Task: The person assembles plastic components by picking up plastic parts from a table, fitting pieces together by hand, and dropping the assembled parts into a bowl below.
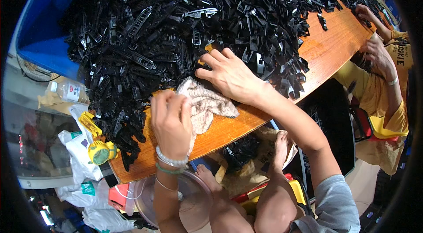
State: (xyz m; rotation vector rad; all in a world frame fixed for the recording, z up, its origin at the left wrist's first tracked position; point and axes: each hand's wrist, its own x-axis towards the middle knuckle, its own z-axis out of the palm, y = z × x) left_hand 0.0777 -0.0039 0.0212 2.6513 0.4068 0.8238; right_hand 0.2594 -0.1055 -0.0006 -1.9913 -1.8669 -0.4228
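My left hand (pixel 171 120) grips a beige knitted cloth (pixel 207 105) that lies on the near edge of the wooden table (pixel 328 48). My right hand (pixel 229 74) lies flat with fingers spread at the edge of a large heap of black plastic clips (pixel 198 17), touching the pieces nearest me. The cloth sits between both hands. Bracelets circle my left wrist.
Another person in a yellow shirt (pixel 387 100) works at the table's right end. A small yellow hand fan (pixel 100 151) lies at the left corner, a plastic bottle (pixel 68 92) beyond it. Bags of clips, a clear basin (pixel 194 202) and my knees are below the table.
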